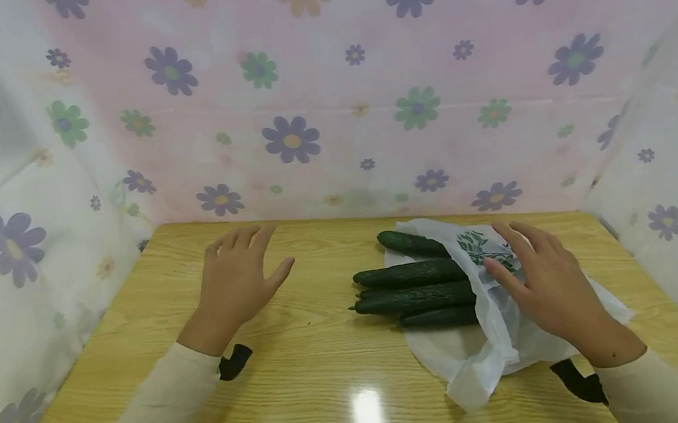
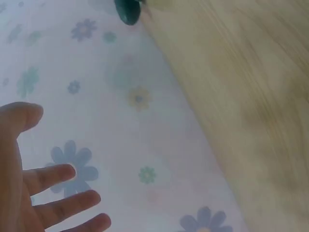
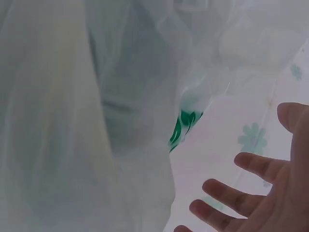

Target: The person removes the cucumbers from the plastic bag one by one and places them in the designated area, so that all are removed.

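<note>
Several dark green cucumbers point(image 1: 416, 298) lie side by side, their ends sticking out of the mouth of a white plastic bag point(image 1: 500, 332) with a green leaf print. My right hand point(image 1: 547, 279) is over the bag, fingers spread and holding nothing; in the right wrist view the bag point(image 3: 135, 159) fills much of the picture beside the spread fingers point(image 3: 231, 195). To the left of the cucumbers, my left hand point(image 1: 231, 278) hovers over the table with thumb apart and nothing in it. The left wrist view catches one cucumber tip point(image 2: 128, 10) at its top edge.
The wooden table point(image 1: 308, 394) bears the bag on its right half. A flower-patterned cloth point(image 1: 332, 88) stands behind it and along both sides. Black straps point(image 1: 235, 361) show at the sleeves near each wrist.
</note>
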Demonstrator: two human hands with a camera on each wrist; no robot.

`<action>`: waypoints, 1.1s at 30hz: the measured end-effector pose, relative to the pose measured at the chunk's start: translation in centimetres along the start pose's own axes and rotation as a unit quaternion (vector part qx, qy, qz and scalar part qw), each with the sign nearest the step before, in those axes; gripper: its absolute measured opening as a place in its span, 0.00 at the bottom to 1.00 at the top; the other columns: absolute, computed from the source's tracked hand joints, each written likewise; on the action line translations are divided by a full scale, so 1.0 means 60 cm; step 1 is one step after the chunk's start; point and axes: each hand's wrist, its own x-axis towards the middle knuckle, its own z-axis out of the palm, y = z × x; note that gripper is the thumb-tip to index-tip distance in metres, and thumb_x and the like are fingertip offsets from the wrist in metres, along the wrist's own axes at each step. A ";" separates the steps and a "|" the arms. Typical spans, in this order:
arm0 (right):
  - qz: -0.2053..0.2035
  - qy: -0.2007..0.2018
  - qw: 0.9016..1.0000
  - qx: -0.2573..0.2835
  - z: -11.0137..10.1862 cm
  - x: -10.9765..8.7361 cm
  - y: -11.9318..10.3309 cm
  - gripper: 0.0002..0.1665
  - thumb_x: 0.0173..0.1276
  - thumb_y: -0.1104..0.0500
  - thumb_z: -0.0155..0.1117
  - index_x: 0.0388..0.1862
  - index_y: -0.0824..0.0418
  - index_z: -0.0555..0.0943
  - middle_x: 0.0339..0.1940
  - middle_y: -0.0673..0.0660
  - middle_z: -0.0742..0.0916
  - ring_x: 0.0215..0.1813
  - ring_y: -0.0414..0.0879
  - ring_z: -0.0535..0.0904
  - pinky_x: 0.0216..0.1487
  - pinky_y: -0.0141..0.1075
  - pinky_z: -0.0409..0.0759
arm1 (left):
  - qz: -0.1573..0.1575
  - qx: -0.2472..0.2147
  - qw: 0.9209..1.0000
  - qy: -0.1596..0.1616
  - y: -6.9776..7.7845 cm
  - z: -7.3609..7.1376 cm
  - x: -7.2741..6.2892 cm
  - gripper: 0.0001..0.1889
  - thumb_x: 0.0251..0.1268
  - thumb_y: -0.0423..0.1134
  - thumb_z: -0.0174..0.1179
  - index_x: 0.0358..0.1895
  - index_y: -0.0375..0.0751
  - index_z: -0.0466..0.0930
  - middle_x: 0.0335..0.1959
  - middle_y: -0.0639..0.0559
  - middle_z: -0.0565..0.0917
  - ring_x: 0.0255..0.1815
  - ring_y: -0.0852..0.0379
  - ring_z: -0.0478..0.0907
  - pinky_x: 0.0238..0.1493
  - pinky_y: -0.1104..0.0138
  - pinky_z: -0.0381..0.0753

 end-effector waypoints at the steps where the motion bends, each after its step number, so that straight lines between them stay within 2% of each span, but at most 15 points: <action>1: 0.000 0.009 1.000 0.006 0.001 -0.001 -0.005 0.37 0.78 0.43 0.55 0.79 0.56 0.61 0.69 0.73 0.71 0.66 0.75 0.64 0.56 0.73 0.60 | 0.006 0.001 1.000 0.013 0.005 0.001 0.000 0.34 0.70 0.63 0.55 0.73 0.48 0.68 0.64 0.43 0.77 0.65 0.39 0.73 0.62 0.39 0.71; 3: 0.006 0.018 1.000 0.018 0.003 -0.004 -0.014 0.33 0.77 0.44 0.57 0.73 0.59 0.69 0.59 0.72 0.78 0.59 0.71 0.71 0.52 0.68 0.66 | 0.020 0.000 0.999 0.042 0.015 0.003 0.000 0.31 0.70 0.60 0.57 0.69 0.46 0.73 0.58 0.43 0.82 0.59 0.40 0.79 0.56 0.43 0.77; 6: 0.015 0.021 0.999 0.032 0.004 -0.009 -0.026 0.22 0.77 0.45 0.58 0.53 0.61 0.79 0.41 0.62 0.83 0.43 0.58 0.77 0.41 0.54 0.74 | 0.039 -0.011 0.996 0.083 0.031 0.010 -0.003 0.25 0.70 0.56 0.60 0.63 0.45 0.79 0.50 0.45 0.87 0.49 0.42 0.85 0.48 0.46 0.82; 9: 0.018 0.027 0.998 0.045 0.007 -0.012 -0.035 0.17 0.77 0.46 0.58 0.34 0.57 0.78 0.27 0.53 0.79 0.28 0.45 0.72 0.29 0.39 0.69 | 0.051 -0.039 0.993 0.102 0.046 0.017 -0.008 0.20 0.70 0.52 0.61 0.59 0.46 0.83 0.44 0.49 0.89 0.43 0.46 0.87 0.46 0.48 0.82; 11: 0.019 0.041 0.997 0.054 0.010 -0.015 -0.040 0.18 0.77 0.47 0.58 0.27 0.54 0.74 0.20 0.49 0.74 0.22 0.39 0.65 0.25 0.34 0.63 | 0.057 -0.059 0.991 0.103 0.055 0.023 -0.011 0.18 0.70 0.51 0.61 0.57 0.47 0.83 0.42 0.52 0.89 0.41 0.48 0.87 0.46 0.48 0.82; 13: 0.021 0.053 0.996 0.064 0.012 -0.018 -0.044 0.20 0.76 0.48 0.59 0.24 0.53 0.72 0.17 0.48 0.71 0.18 0.38 0.62 0.23 0.32 0.61 | 0.064 -0.075 0.990 0.103 0.063 0.027 -0.014 0.17 0.70 0.50 0.62 0.55 0.48 0.84 0.40 0.53 0.89 0.39 0.50 0.87 0.45 0.50 0.82; 17: 0.022 0.053 0.996 0.072 0.016 -0.019 -0.049 0.20 0.75 0.47 0.61 0.24 0.53 0.71 0.17 0.48 0.71 0.18 0.38 0.62 0.22 0.32 0.60 | 0.072 -0.093 0.988 0.103 0.076 0.032 -0.015 0.15 0.70 0.50 0.63 0.53 0.49 0.86 0.40 0.54 0.90 0.37 0.53 0.86 0.43 0.52 0.84; 21: 0.029 0.030 0.997 0.060 0.019 -0.018 -0.046 0.20 0.74 0.44 0.61 0.26 0.52 0.72 0.19 0.48 0.73 0.19 0.38 0.63 0.23 0.33 0.61 | 0.079 -0.106 0.986 0.102 0.096 0.038 -0.007 0.12 0.70 0.50 0.63 0.46 0.49 0.87 0.38 0.55 0.90 0.34 0.55 0.86 0.40 0.56 0.84; 26: 0.038 -0.010 0.998 0.043 0.024 -0.018 -0.042 0.22 0.73 0.40 0.60 0.27 0.53 0.72 0.20 0.48 0.75 0.20 0.40 0.65 0.23 0.33 0.62 | 0.104 -0.118 0.983 0.093 0.128 0.049 0.003 0.10 0.71 0.50 0.62 0.37 0.49 0.85 0.34 0.57 0.88 0.30 0.59 0.84 0.34 0.63 0.83; 33: 0.026 -0.024 0.999 0.034 0.033 -0.016 -0.041 0.23 0.74 0.39 0.59 0.26 0.53 0.72 0.19 0.48 0.73 0.19 0.40 0.62 0.23 0.33 0.60 | 0.136 -0.120 0.980 0.087 0.171 0.064 0.011 0.09 0.70 0.50 0.63 0.35 0.50 0.84 0.32 0.58 0.87 0.26 0.61 0.81 0.32 0.65 0.81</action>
